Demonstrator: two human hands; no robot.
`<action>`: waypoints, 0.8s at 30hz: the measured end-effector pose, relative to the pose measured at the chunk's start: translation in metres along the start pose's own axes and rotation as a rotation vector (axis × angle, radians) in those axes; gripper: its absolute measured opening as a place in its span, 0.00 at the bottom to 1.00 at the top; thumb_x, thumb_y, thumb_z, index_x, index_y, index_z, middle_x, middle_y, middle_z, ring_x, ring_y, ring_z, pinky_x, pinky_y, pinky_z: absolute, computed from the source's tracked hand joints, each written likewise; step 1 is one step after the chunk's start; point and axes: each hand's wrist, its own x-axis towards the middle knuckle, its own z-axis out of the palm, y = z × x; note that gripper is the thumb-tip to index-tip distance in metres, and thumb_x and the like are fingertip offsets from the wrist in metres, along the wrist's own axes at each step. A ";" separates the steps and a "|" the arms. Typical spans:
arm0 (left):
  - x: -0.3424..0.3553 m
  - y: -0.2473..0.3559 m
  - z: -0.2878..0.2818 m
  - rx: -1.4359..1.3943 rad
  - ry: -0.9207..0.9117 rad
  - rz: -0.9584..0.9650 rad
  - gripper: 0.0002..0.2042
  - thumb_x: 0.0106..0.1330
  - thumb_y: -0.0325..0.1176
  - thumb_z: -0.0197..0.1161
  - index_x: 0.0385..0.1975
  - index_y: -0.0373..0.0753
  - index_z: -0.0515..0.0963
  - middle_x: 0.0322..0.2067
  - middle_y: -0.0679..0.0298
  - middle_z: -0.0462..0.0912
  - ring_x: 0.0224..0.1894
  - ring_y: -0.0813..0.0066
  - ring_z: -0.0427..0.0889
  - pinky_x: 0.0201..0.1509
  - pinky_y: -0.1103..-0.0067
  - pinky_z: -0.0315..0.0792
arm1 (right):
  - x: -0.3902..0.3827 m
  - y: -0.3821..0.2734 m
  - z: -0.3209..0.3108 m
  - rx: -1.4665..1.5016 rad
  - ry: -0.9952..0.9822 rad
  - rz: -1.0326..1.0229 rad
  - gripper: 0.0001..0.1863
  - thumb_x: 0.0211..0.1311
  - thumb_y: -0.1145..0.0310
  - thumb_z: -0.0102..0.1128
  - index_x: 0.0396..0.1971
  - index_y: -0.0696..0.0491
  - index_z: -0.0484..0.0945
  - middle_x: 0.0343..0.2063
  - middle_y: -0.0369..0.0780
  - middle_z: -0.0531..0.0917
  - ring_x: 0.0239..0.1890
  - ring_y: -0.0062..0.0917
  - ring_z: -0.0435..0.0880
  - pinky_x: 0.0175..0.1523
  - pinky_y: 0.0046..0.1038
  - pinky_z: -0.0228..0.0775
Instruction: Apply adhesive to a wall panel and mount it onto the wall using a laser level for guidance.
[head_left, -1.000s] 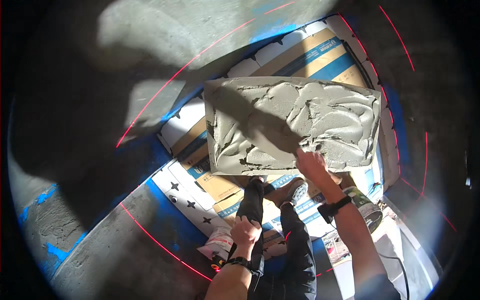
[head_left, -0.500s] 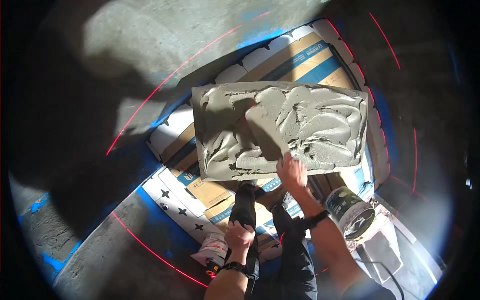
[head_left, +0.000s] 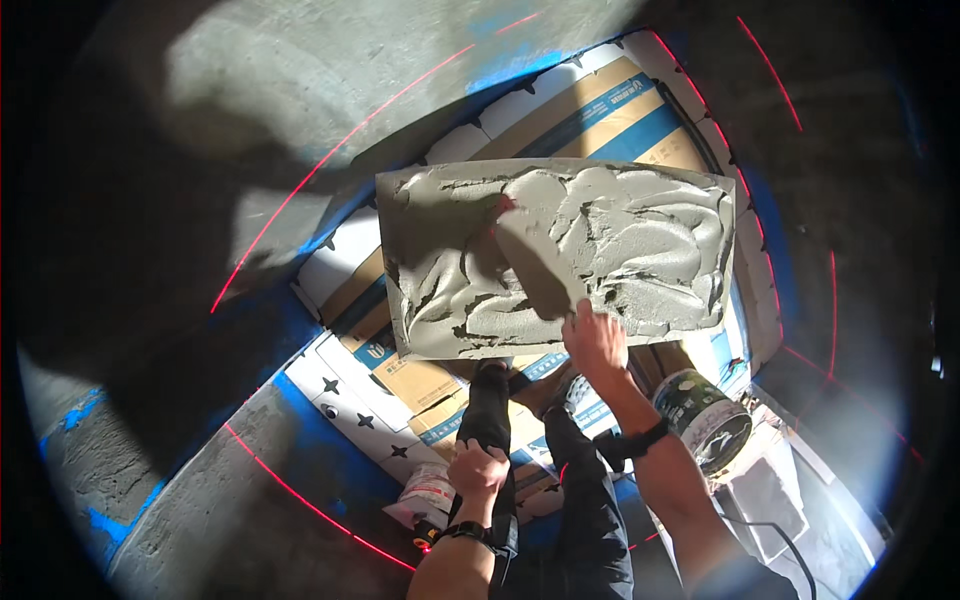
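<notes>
A large rectangular slab (head_left: 392, 190) lies in front of me, its top coated with wet grey mortar (head_left: 660, 245) in uneven ridges and swirls. My right hand (head_left: 597, 345) is closed at the slab's near edge, gripping a trowel whose long flat blade (head_left: 540, 265) is smeared with mortar and reaches up and left over the coating. Whether the blade touches the mortar, I cannot tell. The trowel's handle is mostly hidden by the fingers. My left hand (head_left: 478, 468) is a fist resting on my left leg, with nothing showing in it.
Cardboard sheets (head_left: 400, 385) and white tiles with dark cross-shaped marks (head_left: 365, 422) lie beneath and around the slab. A bucket (head_left: 703, 420) stands at the right, a whitish tub (head_left: 428, 490) at the lower left. Red laser lines cross the floor; a dark cable (head_left: 780, 535) runs lower right.
My right hand has shifted slightly right and nearer with the trowel. The blade has moved a little the same way. My left hand stays on the leg.
</notes>
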 end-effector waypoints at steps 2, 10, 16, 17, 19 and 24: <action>0.000 0.004 0.002 -0.005 -0.019 0.005 0.16 0.60 0.42 0.60 0.36 0.33 0.79 0.42 0.48 0.81 0.38 0.47 0.87 0.40 0.57 0.83 | 0.015 -0.001 -0.005 -0.040 0.091 0.001 0.09 0.69 0.65 0.51 0.38 0.55 0.75 0.30 0.51 0.87 0.34 0.48 0.89 0.41 0.47 0.81; 0.001 0.001 0.004 -0.020 0.027 0.028 0.16 0.60 0.42 0.61 0.35 0.34 0.78 0.40 0.49 0.81 0.38 0.47 0.86 0.41 0.57 0.83 | -0.012 0.023 -0.004 -0.095 0.056 0.063 0.10 0.68 0.66 0.49 0.41 0.56 0.74 0.30 0.52 0.87 0.37 0.48 0.89 0.42 0.48 0.80; 0.000 0.000 -0.005 -0.041 0.028 0.001 0.14 0.59 0.41 0.61 0.34 0.34 0.79 0.37 0.48 0.81 0.38 0.46 0.87 0.42 0.57 0.83 | 0.012 -0.001 -0.013 -0.058 0.106 0.032 0.10 0.69 0.65 0.49 0.40 0.55 0.75 0.29 0.51 0.87 0.36 0.49 0.89 0.42 0.49 0.81; 0.001 0.003 -0.003 -0.036 0.028 0.000 0.15 0.59 0.41 0.62 0.34 0.34 0.79 0.38 0.49 0.81 0.38 0.46 0.87 0.42 0.57 0.83 | 0.020 -0.005 -0.019 -0.066 0.121 0.031 0.09 0.70 0.66 0.49 0.41 0.54 0.75 0.29 0.50 0.87 0.36 0.48 0.89 0.41 0.48 0.81; 0.001 0.010 0.007 -0.042 0.008 0.020 0.15 0.59 0.42 0.62 0.33 0.35 0.79 0.38 0.49 0.81 0.38 0.47 0.87 0.42 0.57 0.83 | 0.033 0.013 -0.015 -0.120 0.151 0.030 0.09 0.70 0.66 0.48 0.42 0.54 0.74 0.30 0.50 0.88 0.36 0.48 0.90 0.41 0.47 0.82; 0.003 0.010 0.001 -0.049 0.009 0.006 0.15 0.59 0.42 0.62 0.34 0.35 0.79 0.38 0.50 0.82 0.38 0.47 0.87 0.40 0.56 0.83 | 0.023 0.026 -0.017 -0.137 0.163 0.068 0.09 0.70 0.66 0.49 0.43 0.54 0.74 0.31 0.51 0.88 0.37 0.49 0.90 0.41 0.47 0.82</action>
